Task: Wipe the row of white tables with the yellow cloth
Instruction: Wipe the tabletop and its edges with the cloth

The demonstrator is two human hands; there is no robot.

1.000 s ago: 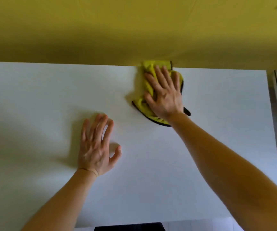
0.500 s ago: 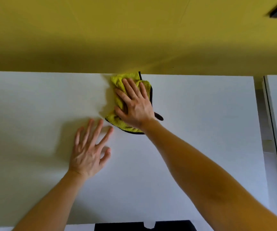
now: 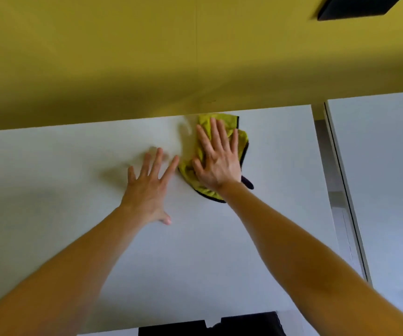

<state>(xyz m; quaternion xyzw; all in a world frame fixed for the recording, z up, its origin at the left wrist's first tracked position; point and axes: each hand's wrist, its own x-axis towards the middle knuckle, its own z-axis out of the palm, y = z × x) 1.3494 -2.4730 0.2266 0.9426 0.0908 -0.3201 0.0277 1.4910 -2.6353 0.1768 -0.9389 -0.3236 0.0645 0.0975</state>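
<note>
Most of the cloth (image 3: 242,141) is hidden under the right hand (image 3: 216,161). Only its yellow margins show, along with a dark trim down its right side and a dark tab poking out beside the wrist. Its far end lies against the far edge of the counter (image 3: 50,190), where the white top meets the yellow wall (image 3: 123,57), somewhat right of that edge's middle. How the cloth is folded cannot be made out. The tips of the left hand (image 3: 148,187) are smeared by blur, and so is its thumb, so it is unclear whether the palm rests on the surface or sits just above it. A dark block (image 3: 355,6) at the top right is blurred and cut off by the frame. A dark shape (image 3: 244,323) below the near edge of the counter is cut off too. A second counter (image 3: 377,166) on the right runs out of view, with a narrow gap (image 3: 324,166) between the two tops. The right fingers (image 3: 216,132) are straight and slightly fanned, pressing flat on the cloth and pointing toward the wall, with the thumb spread to the left over the cloth's near part. The left fingers (image 3: 155,161) are straight and spread wide and hold nothing. They lie on bare white surface just left of the cloth, and the forefinger tip is just beside its left border. Both forearms reach in from the near edge.
</note>
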